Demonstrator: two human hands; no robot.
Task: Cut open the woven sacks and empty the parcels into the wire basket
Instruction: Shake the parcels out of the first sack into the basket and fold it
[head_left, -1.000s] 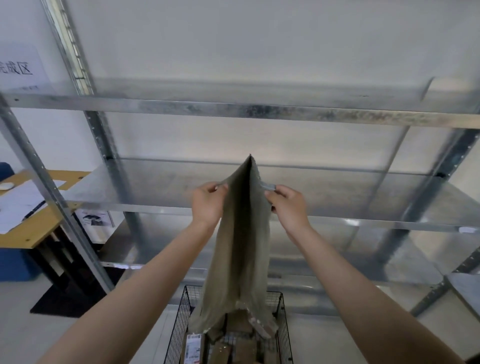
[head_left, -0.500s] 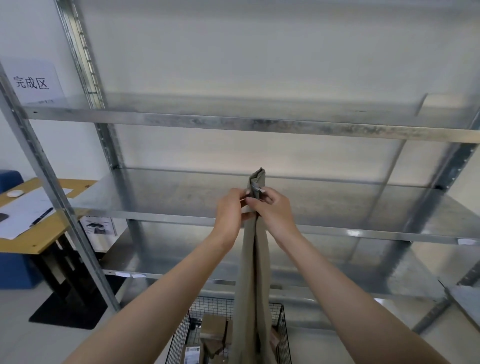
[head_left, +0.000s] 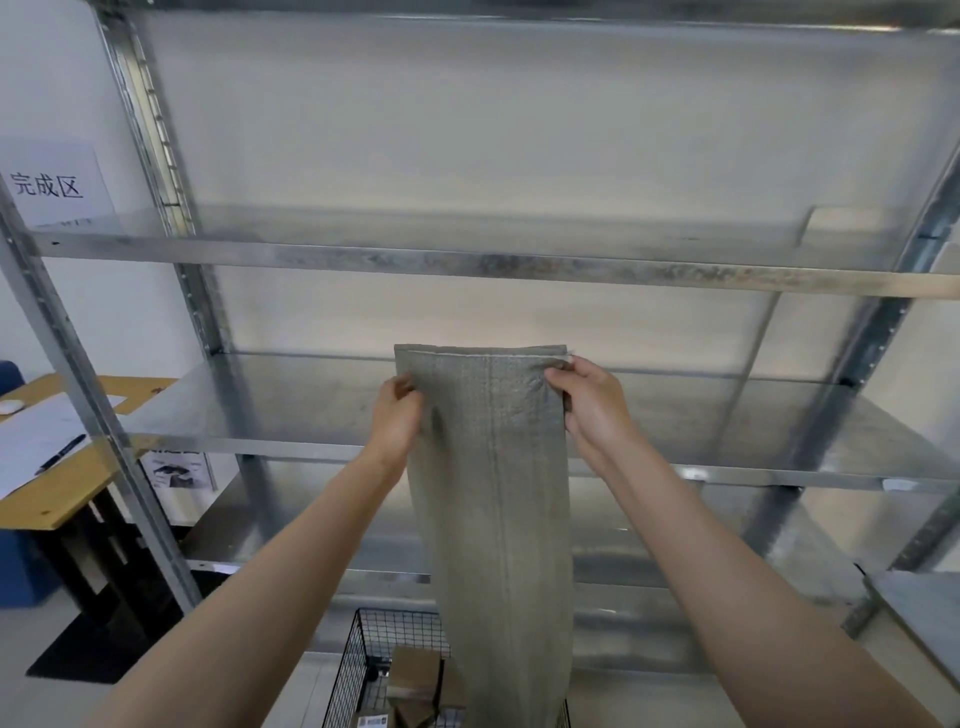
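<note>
left hand (head_left: 397, 415) and right hand (head_left: 592, 405) pinch the top corners of the sack (head_left: 493, 493), now spread wide, not bunched, over the wire basket (head_left: 363, 660).

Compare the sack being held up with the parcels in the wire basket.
Colour: the sack is grey-green woven material, while the parcels are brown cardboard.
Shape: the sack hangs long, flat and limp, while the parcels are small and boxy.
Support: the sack hangs from the left hand and right hand, which grip its upper sides, while the parcels lie in the wire basket.
Shared: the sack's lower end reaches down to the basket holding the parcels.
</note>
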